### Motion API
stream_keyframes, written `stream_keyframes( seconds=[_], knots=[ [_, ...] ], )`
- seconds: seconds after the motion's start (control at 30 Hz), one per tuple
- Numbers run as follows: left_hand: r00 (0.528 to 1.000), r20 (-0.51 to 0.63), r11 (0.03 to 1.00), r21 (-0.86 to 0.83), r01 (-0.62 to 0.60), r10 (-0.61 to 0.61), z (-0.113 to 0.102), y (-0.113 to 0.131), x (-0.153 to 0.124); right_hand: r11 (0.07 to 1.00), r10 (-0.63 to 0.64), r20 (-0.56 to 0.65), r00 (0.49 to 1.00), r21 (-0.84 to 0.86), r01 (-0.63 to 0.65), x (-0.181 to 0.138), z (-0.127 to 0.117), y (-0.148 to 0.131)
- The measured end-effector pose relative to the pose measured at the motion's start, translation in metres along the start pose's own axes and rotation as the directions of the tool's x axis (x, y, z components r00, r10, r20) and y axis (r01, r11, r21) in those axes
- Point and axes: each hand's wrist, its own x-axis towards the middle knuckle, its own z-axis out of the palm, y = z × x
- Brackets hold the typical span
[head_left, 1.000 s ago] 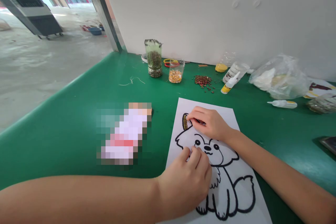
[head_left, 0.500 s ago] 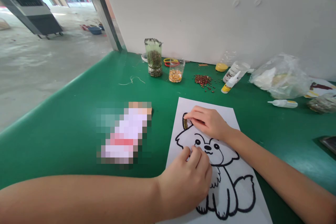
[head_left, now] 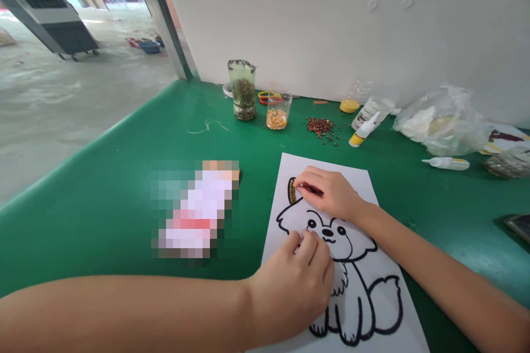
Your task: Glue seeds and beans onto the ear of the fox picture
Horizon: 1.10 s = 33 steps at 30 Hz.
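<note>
A white sheet (head_left: 397,256) carries a black line drawing of a fox-like animal (head_left: 327,233). Its left ear (head_left: 292,192) is lined with small greenish-brown grains. My right hand (head_left: 329,192) rests on the upper sheet, thumb and forefinger pinched at that ear's edge. Something dark reddish shows beneath its fingers, too shaded to name. Lower down, my left hand (head_left: 300,281) lies over the drawing's left side with curled, closed fingers; whatever it may hold is hidden. It covers part of the animal's cheek and body.
Behind the sheet stand a green cup of seeds (head_left: 243,91), a clear cup of corn kernels (head_left: 276,112) and a pile of reddish beans (head_left: 321,127). Glue bottles (head_left: 362,131), plastic bags (head_left: 443,121) and a dark device (head_left: 519,226) lie rightward. A pixelated object (head_left: 202,209) lies left.
My right fingers have shifted slightly at the ear, and a dark reddish patch now shows beneath them. My left hand stays in place.
</note>
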Motion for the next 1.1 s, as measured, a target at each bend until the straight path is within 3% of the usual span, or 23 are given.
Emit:
stream_keyframes(
  seconds=[1.1],
  knots=[
    [1.000,-0.018,1.000,0.004,0.004,-0.004,0.0009,-0.0007,0.0008,0.999,-0.035,-0.012,0.999,-0.011,0.034,-0.0001,0.0009,0.0035]
  ],
)
